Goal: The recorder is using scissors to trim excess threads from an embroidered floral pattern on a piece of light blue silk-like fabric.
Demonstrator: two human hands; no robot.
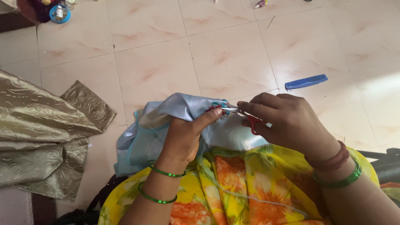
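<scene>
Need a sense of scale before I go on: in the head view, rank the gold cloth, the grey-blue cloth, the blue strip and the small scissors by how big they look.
1. gold cloth
2. grey-blue cloth, partly hidden by the hands, so unsure against the first
3. blue strip, farther off
4. scissors, mostly hidden in the right hand

gold fabric, blue comb, tiled floor

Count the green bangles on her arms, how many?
3: two on the left wrist, upper green bangle and lower green bangle; a third green bangle on the right. More may be hidden.
</scene>
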